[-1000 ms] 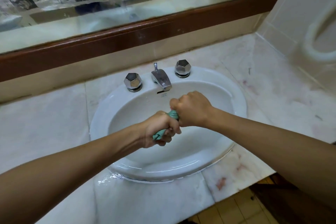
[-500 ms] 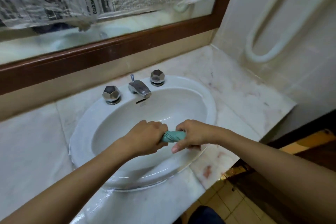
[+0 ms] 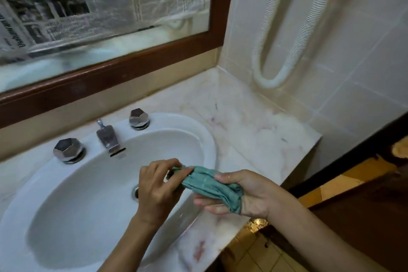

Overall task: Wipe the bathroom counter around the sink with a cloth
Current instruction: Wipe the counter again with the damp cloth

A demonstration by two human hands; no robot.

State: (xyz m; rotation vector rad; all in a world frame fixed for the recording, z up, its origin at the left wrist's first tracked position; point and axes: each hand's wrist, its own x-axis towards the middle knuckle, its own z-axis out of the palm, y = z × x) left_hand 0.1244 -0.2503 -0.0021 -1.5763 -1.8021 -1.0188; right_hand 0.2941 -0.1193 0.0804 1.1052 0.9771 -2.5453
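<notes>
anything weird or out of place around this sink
Newspaper covers most of the mirror, blocking its reflection. The marble counter shows reddish blotches near its front edge, right of the sink. Otherwise nothing looks spilled or broken; the left hand and right hand hold the green cloth.

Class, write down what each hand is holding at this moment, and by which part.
Both hold the green cloth, bunched into a roll. The left hand pinches one end in its fingertips; the right hand grips the other end, thumb on top.

place: bathroom | evidence: white sink (image 3: 207, 139) set in marble worktop (image 3: 254, 121) | chrome tap (image 3: 107, 137) between faceted knobs (image 3: 68, 150) | wood-framed mirror (image 3: 132, 6) | tiled wall (image 3: 364, 62) with corrugated hose (image 3: 271, 28)
</notes>
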